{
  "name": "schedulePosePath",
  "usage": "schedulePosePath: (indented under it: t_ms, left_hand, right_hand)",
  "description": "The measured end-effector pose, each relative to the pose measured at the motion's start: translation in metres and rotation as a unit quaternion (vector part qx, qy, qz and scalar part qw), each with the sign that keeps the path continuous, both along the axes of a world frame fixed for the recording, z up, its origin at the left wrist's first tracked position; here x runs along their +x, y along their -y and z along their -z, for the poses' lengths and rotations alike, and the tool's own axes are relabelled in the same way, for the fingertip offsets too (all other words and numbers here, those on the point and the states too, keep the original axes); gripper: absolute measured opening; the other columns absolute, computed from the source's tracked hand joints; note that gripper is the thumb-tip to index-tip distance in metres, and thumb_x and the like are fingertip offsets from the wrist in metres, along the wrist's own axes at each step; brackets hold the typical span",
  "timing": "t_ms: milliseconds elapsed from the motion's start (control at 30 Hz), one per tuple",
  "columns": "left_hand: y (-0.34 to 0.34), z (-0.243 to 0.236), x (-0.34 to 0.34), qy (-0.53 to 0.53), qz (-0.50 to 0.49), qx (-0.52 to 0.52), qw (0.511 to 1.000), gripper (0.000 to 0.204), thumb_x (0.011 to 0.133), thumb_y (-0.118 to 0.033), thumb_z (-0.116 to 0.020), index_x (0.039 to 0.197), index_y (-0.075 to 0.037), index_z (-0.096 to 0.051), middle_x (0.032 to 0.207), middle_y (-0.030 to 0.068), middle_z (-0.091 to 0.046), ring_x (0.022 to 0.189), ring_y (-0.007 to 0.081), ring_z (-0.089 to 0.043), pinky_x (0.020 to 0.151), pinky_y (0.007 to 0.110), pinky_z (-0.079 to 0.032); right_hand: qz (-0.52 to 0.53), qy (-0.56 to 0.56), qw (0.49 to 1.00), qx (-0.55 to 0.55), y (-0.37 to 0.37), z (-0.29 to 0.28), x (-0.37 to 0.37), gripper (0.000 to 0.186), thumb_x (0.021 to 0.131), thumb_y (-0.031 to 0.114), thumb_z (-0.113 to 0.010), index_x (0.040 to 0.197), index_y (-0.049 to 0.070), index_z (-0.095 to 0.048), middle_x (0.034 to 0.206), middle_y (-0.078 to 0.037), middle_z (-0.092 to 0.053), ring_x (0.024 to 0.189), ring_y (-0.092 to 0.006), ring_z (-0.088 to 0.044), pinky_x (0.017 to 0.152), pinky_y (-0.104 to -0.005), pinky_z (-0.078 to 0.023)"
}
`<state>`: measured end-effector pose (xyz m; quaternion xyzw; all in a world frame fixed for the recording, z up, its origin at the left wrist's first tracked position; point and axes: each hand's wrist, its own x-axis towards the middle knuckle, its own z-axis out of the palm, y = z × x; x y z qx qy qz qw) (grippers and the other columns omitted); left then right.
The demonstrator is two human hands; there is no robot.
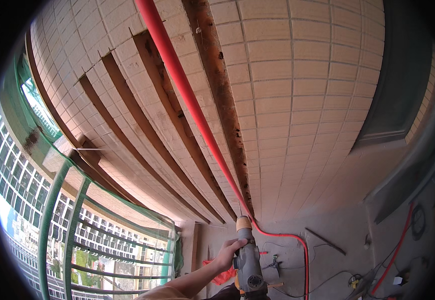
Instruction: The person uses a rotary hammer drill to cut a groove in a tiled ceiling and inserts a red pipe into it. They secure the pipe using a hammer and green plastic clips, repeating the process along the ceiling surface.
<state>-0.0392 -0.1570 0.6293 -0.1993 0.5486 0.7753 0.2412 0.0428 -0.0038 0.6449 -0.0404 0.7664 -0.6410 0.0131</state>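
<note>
A grey rotary hammer drill (250,260) with a tan front collar points away from me at the bottom middle. My left hand (229,254) grips its front part from the left side. The thin drill bit (239,209) reaches toward the lower end of the grooves cut in the tiled wall; whether its tip touches the wall I cannot tell. Beside the bit passes a long red hose (192,102), which hangs down in front of the wall and bends along the floor. My right hand does not show; the drill's rear runs to the picture's lower edge.
The beige tiled wall (287,75) carries several long vertical grooves (230,117). Green railings (52,225) with netting stand at left, buildings beyond. On the floor (330,262) lie a dark rod (326,241), cables, a red bag (222,276) and another red hose (395,255). A dark-framed opening (395,75) is at right.
</note>
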Motion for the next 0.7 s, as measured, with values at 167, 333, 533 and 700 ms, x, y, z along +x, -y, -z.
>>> schedulePosePath:
  t_ms: [167,333,533,700]
  left_hand:
    - [-0.011,-0.009,0.017,0.007,0.001,-0.014,1.0,0.045,0.096,-0.038,-0.063,0.113,0.004,-0.066,0.103,0.0093,-0.068,0.094,0.0174,-0.061,0.084,0.033,-0.048]
    - [-0.01,-0.001,0.028,-0.001,-0.008,-0.019,1.0,0.045,0.096,-0.037,-0.065,0.111,0.004,-0.066,0.101,0.0092,-0.068,0.093,0.0169,-0.061,0.085,0.033,-0.048]
    - [-0.026,0.005,0.006,-0.062,-0.035,0.017,0.997,0.04,0.093,-0.033,-0.069,0.106,0.004,-0.068,0.095,0.0073,-0.068,0.087,0.0147,-0.061,0.082,0.032,-0.048]
    - [-0.028,0.006,-0.03,-0.112,-0.037,0.013,0.993,0.038,0.093,-0.032,-0.07,0.107,0.004,-0.068,0.095,0.0069,-0.068,0.087,0.0147,-0.061,0.081,0.031,-0.048]
  right_hand:
    - [-0.006,0.025,1.0,-0.009,-0.016,0.005,0.019,0.049,0.076,0.026,-0.084,0.115,0.004,-0.065,0.101,-0.015,-0.071,0.088,-0.0315,-0.07,0.08,-0.0432,-0.055]
    - [0.007,0.06,0.998,-0.009,-0.042,0.026,0.072,0.043,0.078,0.027,-0.082,0.112,0.007,-0.067,0.099,-0.014,-0.072,0.086,-0.0312,-0.07,0.078,-0.0436,-0.055]
    - [0.065,0.087,0.993,0.046,-0.079,0.062,0.14,0.05,0.072,0.028,-0.087,0.111,0.004,-0.066,0.099,-0.013,-0.071,0.083,-0.03,-0.069,0.075,-0.0409,-0.053]
    - [0.126,-0.024,0.98,0.151,-0.07,0.016,0.081,0.039,0.06,0.023,-0.092,0.083,0.006,-0.065,0.069,-0.007,-0.067,0.059,-0.0241,-0.065,0.059,-0.0374,-0.053]
